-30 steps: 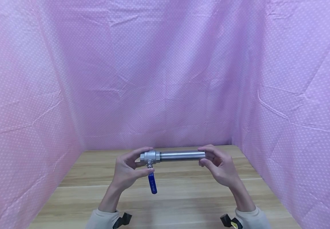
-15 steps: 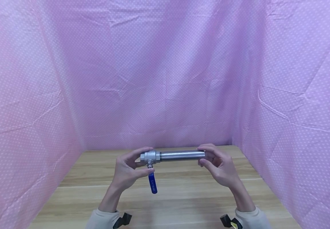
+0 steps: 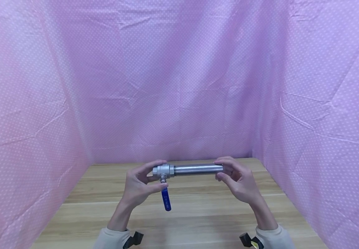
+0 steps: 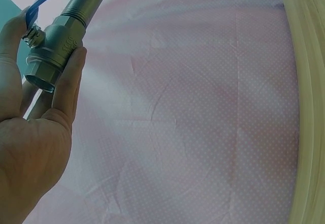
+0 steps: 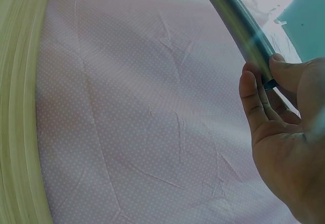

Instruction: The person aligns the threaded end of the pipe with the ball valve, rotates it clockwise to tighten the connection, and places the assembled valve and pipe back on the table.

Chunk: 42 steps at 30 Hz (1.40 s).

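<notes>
A silver ball valve [image 3: 163, 170] with a blue lever handle [image 3: 166, 200] is joined to a steel pipe [image 3: 198, 169], which runs level to the right. My left hand [image 3: 138, 183] grips the valve body, thumb at the base of the lever and fingers over the far side. At the other end of the pipe, my right hand [image 3: 240, 181] pinches the tip between thumb and fingers. The left wrist view shows the valve's open hex end [image 4: 43, 74] facing the palm and threads where the pipe meets it. Both hands hold the assembly up over the table.
The wooden table [image 3: 185, 221] spreads beneath the hands. Pink dotted cloth [image 3: 173, 86] hangs behind it and along both sides. Each wrist wears a black camera mount over a light sleeve [image 3: 112, 238].
</notes>
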### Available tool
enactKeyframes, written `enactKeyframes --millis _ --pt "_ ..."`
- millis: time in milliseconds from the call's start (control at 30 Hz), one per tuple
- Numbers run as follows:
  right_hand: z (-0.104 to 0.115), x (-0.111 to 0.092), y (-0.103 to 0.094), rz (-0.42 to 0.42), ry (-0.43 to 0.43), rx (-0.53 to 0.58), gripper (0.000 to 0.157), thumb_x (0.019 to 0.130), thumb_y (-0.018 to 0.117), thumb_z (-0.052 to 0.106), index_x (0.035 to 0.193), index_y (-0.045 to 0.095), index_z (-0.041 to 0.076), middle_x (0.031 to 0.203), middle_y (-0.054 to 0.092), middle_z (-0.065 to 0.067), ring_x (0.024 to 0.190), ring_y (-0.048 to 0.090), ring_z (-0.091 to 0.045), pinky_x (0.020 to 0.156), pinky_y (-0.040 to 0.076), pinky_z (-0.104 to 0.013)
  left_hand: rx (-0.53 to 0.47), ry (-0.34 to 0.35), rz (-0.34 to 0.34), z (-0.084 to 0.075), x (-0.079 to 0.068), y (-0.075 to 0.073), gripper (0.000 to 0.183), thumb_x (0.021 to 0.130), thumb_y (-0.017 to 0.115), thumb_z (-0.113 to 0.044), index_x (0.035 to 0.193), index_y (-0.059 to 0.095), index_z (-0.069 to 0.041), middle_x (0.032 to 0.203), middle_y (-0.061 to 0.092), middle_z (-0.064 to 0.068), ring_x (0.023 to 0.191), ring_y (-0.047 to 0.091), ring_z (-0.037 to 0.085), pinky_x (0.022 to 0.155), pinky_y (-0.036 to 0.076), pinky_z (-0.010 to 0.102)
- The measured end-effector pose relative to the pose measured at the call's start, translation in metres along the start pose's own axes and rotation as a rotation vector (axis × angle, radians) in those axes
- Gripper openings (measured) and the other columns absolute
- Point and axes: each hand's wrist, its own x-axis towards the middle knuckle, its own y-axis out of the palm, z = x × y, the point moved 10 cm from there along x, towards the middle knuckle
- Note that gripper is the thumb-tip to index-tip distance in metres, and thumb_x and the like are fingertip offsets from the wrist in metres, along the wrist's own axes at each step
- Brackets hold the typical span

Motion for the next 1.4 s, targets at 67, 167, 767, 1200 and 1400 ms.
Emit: enactKeyframes --millis 67,167,767,1200,1400 --pt "-0.0002 0.0004 -0.0002 -0.002 0.008 -0.009 0.049 0.087 0.068 -0.034 0.132 0.069 -0.013 0.131 0.073 0.0 0.088 0.077 -0.01 0.07 0.07 -0.022 -0.001 0.001 -0.001 -0.0002 0.0001 0.0 0.071 0.071 0.087 0.028 0.139 0.066 0.018 0.142 0.079 -0.006 0.126 0.077 0.01 0.1 0.074 0.039" --pt "-0.0003 0.0009 -0.0003 -0.004 0.014 -0.017 0.048 0.088 0.068 -0.034 0.131 0.069 -0.013 0.13 0.073 0.002 0.088 0.077 -0.009 0.07 0.07 -0.021 -0.004 0.001 0.0 -0.0001 0.0001 -0.0001 0.071 0.071 0.087 0.028 0.138 0.066 0.018 0.142 0.079 -0.006 0.126 0.077 0.01 0.1 0.074 0.039" --pt "-0.0011 0.0006 -0.0004 0.002 0.003 -0.018 0.048 0.088 0.068 -0.034 0.13 0.07 -0.012 0.124 0.073 0.0 0.085 0.076 -0.012 0.068 0.068 -0.02 -0.021 -0.006 0.006 0.0018 0.0001 0.0002 0.07 0.072 0.086 0.027 0.139 0.065 0.019 0.143 0.079 -0.003 0.129 0.077 0.011 0.101 0.074 0.039" --pt "-0.0008 0.0006 -0.0001 0.0 -0.003 -0.014 0.047 0.087 0.068 -0.034 0.129 0.069 -0.013 0.121 0.073 -0.001 0.084 0.075 -0.012 0.067 0.067 -0.019 -0.015 -0.009 0.007 0.0037 -0.0008 0.0003 0.07 0.073 0.086 0.027 0.14 0.065 0.018 0.144 0.079 0.005 0.129 0.077 0.011 0.102 0.074 0.039" --pt "-0.0019 0.0001 0.0003 0.001 0.008 -0.016 0.046 0.088 0.067 -0.033 0.13 0.069 -0.013 0.123 0.072 -0.002 0.085 0.075 -0.014 0.068 0.068 -0.02 -0.006 -0.003 0.008 0.0028 0.0001 0.0011 0.07 0.073 0.087 0.026 0.139 0.066 0.017 0.143 0.079 0.004 0.128 0.077 0.011 0.102 0.074 0.039"
